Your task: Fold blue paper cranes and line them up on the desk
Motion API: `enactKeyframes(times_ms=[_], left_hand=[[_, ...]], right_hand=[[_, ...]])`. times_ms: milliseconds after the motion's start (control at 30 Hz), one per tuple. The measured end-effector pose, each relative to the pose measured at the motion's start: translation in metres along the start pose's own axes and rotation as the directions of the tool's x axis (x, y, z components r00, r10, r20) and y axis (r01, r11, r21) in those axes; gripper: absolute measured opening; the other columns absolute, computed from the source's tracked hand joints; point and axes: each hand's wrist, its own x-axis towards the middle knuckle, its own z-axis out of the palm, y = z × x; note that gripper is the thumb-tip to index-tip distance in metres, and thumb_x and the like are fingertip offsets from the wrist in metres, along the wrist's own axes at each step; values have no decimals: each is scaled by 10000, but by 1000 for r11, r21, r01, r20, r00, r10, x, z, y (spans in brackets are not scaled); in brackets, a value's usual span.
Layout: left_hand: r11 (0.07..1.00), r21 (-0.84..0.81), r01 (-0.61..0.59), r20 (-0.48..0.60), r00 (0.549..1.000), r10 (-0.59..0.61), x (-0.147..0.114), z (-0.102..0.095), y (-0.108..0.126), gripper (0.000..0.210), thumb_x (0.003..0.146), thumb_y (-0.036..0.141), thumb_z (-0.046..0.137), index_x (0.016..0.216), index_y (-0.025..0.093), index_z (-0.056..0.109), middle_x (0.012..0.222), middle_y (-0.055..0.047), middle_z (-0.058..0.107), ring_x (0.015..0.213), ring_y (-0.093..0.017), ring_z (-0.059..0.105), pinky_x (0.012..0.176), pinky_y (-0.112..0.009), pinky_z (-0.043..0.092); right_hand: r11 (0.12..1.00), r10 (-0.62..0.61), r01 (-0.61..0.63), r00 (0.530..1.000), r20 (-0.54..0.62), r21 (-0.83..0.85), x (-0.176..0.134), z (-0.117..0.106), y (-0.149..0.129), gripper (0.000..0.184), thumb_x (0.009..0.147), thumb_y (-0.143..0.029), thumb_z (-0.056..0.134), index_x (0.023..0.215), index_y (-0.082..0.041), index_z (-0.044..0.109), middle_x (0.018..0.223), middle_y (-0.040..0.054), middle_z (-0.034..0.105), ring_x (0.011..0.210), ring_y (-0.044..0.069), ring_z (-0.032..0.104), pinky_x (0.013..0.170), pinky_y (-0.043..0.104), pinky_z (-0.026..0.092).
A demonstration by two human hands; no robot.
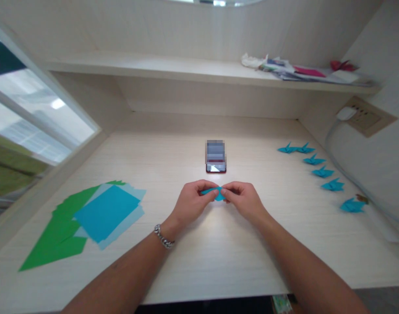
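Observation:
A small folded piece of blue paper (220,194) is pinched between my two hands over the middle of the desk. My left hand (197,195), with a chain bracelet on its wrist, grips the paper's left side between thumb and fingers. On the right side, my right hand (241,196) pinches it the same way. My fingers partly cover the paper, so its full shape is hidden. Just beyond my hands lies a phone (215,156) with a blurred screen.
Loose blue sheets (108,213) overlap green paper (52,240) at the left. Several folded blue paper cranes (322,172) line the right side, near a white cable (336,161) from a wall socket (366,117). Above, a shelf (153,67) holds papers (304,72).

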Motion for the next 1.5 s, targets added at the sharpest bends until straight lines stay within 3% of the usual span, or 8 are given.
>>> enactKeyframes(times_ms=[133, 333, 567, 700, 833, 967, 1267, 1500], left_hand=[[997, -59, 53, 20, 998, -52, 0, 1, 2, 110, 747, 210, 676, 824, 143, 717, 768, -59, 722, 664, -142, 633, 625, -246, 513], [988, -134, 77, 28, 997, -74, 0, 0, 4, 78, 722, 160, 682, 790, 135, 708, 703, -33, 700, 619, -124, 624, 597, -225, 508], [994, -113, 15, -22, 1000, -18, -2, 0, 5, 65, 720, 120, 668, 761, 149, 710, 683, -16, 692, 619, -120, 627, 605, -221, 509], [998, -32, -60, -34, 998, 59, -4, 0, 2, 67, 750, 170, 677, 796, 155, 723, 765, -38, 718, 685, -133, 640, 658, -238, 515], [996, 26, -89, -27, 996, 90, -5, -1, 0, 99, 766, 226, 688, 827, 159, 727, 796, -49, 724, 699, -144, 642, 661, -253, 517], [997, 10, -78, -18, 997, 78, -4, -1, -1, 115, 757, 236, 705, 837, 154, 711, 804, -53, 719, 706, -146, 647, 665, -257, 524], [978, -204, -51, 30, 998, 58, -2, 0, -2, 113, 803, 184, 631, 896, 140, 678, 838, -58, 703, 754, -151, 664, 704, -278, 554], [996, -45, -79, 3, 997, 79, -3, 2, -6, 198, 784, 259, 687, 944, 146, 658, 904, -76, 709, 807, -169, 667, 757, -303, 546]], right_hand=[[998, -20, 21, 1000, -14, 65, 0, 0, 2, 155, 729, -259, 683, 853, -182, 735, 817, 58, 731, 741, 183, 656, 678, 314, 523], [980, 35, -38, 999, 20, 197, -1, 0, -1, 133, 683, -231, 720, 805, -183, 747, 721, 43, 724, 625, 157, 643, 595, 292, 526], [942, 79, -86, 996, 34, 323, -2, -2, -7, 169, 621, -253, 780, 779, -197, 755, 714, 37, 726, 628, 154, 652, 590, 291, 542], [935, 93, -107, 994, 56, 337, -2, -2, -6, 212, 664, -338, 761, 815, -191, 751, 748, 45, 724, 671, 158, 659, 615, 301, 548], [953, 98, -106, 994, 42, 285, -1, -2, -5, 208, 681, -341, 746, 817, -184, 747, 749, 46, 721, 666, 157, 652, 610, 295, 540], [986, 23, -29, 999, 37, 167, -1, -4, -5, 155, 706, -291, 719, 815, -185, 748, 753, 48, 728, 661, 158, 649, 627, 295, 524], [997, -71, 70, 997, -31, -40, -3, -5, -7, 128, 762, -230, 652, 845, -197, 743, 821, 39, 742, 748, 184, 667, 708, 311, 514], [982, -147, 142, 989, -35, -121, -7, -3, -12, 119, 781, -209, 639, 850, -199, 735, 817, 30, 736, 747, 167, 663, 711, 295, 510]])
